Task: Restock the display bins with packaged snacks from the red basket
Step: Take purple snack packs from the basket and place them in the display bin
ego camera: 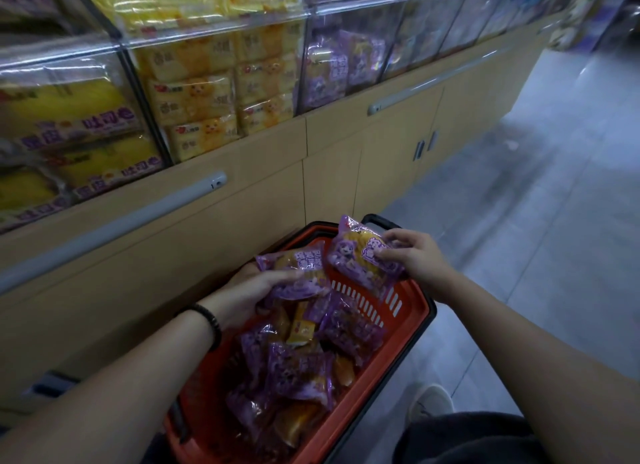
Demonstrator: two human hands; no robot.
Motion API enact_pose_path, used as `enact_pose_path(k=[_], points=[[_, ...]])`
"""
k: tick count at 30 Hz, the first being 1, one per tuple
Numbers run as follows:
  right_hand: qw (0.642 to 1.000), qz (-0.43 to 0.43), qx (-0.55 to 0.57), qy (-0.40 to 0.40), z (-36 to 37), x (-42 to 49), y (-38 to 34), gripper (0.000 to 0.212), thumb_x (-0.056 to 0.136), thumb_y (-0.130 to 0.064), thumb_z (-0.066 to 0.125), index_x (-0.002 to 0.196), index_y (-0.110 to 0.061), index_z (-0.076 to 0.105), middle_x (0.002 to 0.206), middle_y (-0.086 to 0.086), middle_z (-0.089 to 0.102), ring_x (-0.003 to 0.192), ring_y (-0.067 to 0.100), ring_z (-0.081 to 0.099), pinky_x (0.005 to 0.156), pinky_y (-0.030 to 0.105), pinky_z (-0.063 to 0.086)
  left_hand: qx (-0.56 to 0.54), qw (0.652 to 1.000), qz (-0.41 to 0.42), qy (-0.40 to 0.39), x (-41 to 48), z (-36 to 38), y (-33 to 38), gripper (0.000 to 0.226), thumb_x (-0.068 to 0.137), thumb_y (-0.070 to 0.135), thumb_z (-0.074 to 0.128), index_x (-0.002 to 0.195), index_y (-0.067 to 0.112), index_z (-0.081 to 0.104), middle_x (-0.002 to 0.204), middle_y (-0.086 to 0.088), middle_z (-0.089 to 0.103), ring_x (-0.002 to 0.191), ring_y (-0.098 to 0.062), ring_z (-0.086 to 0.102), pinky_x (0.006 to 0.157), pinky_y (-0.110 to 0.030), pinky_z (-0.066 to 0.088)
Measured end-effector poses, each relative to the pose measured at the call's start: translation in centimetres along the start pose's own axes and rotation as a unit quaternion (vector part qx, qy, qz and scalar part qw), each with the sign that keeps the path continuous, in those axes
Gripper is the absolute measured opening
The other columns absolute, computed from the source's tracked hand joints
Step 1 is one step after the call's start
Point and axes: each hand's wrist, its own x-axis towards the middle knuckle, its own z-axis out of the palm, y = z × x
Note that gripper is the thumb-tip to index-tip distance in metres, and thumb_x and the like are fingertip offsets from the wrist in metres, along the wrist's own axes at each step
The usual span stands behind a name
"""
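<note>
A red basket [410, 328] stands on the floor below me, holding several purple snack packs [298, 370] and a small yellow pack [302, 329]. My left hand [252, 293], with a black band on its wrist, grips a purple snack pack [301, 273] just above the basket's far end. My right hand [414, 261] pinches another purple pack [360, 259] over the basket's far rim. Above the counter, a clear display bin [341, 65] holds matching purple packs.
More clear bins hold yellow bread packs [204, 96] and large yellow toast packs [65, 131] to the left. A beige cabinet front [242, 203] with grey handle rails runs under the bins. Grey tiled aisle floor [540, 203] lies to the right. My shoe [429, 403] is beside the basket.
</note>
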Motion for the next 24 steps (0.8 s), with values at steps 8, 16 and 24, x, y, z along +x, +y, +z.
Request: enact_pose_path(k=[8,16,24], points=[[0.996,-0.054,-0.063,-0.023,-0.7,-1.6,-2.2,0.030,0.087,-0.015,0.083,0.115,-0.013,0.074,0.097,0.012,0.077,0.084,0.027,0.077,0.067,0.039,0.064,0.046,0.998,0.035,0.015,-2.2,0.6,3.1,0.073,0.049,0.062,0.094,0.107,0.018,0.083,0.111,-0.004,0.081,0.109,-0.026,0.074,0.110,-0.045,0.052],[0.927,-0.178,-0.327,0.037,-0.5,-5.0,-9.4,0.054,0.078,-0.050,0.087,0.121,-0.022,0.071,0.100,-0.005,0.073,0.093,0.014,0.068,0.080,0.031,0.054,0.011,0.969,0.220,0.109,-8.1,2.0,7.6,0.039,0.080,0.025,0.092,0.113,0.014,0.074,0.102,-0.007,0.082,0.094,-0.026,0.078,0.090,-0.040,0.061],[0.875,-0.264,-0.404,0.041,-4.7,-4.7,-21.9,0.037,0.087,-0.041,0.079,0.119,-0.027,0.067,0.101,-0.005,0.074,0.092,0.015,0.069,0.083,0.045,0.057,0.208,0.908,0.318,0.178,-15.5,0.8,21.5,0.031,0.077,0.016,0.092,0.088,0.010,0.064,0.074,-0.007,0.076,0.065,-0.016,0.068,0.054,-0.023,0.048]])
